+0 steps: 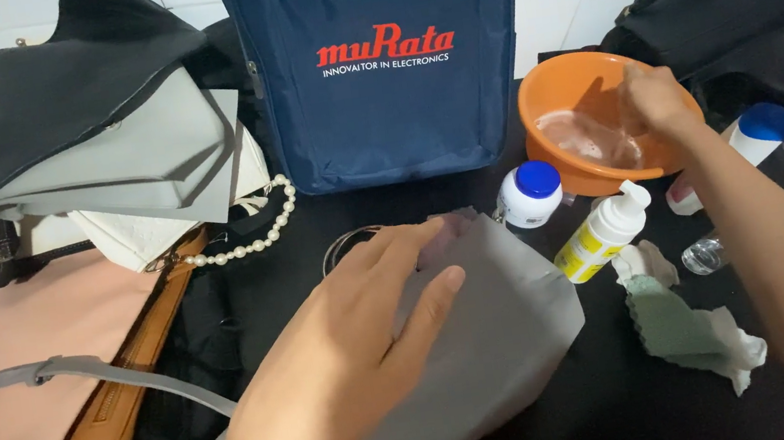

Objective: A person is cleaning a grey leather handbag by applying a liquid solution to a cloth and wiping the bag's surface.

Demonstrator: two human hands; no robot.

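My left hand (pixel 365 324) lies flat on a grey bag (pixel 500 347) resting on the black table, fingers spread over its upper edge. My right hand (pixel 654 100) reaches into an orange bowl (pixel 553 98) that holds water, fingers curled together over something I cannot make out. A white pump bottle with a yellow label (pixel 606 232) lies beside the grey bag, and a small white jar with a blue lid (pixel 530 194) stands in front of the bowl.
A dark blue bag (pixel 381 60) stands upright at the back. Piled on the left are black, grey, pink and tan bags (pixel 73 322) and a pearl strap (pixel 257 233). A crumpled green-white cloth (pixel 689 327), a blue-capped bottle (pixel 759 133) and a black bag (pixel 738 13) sit right.
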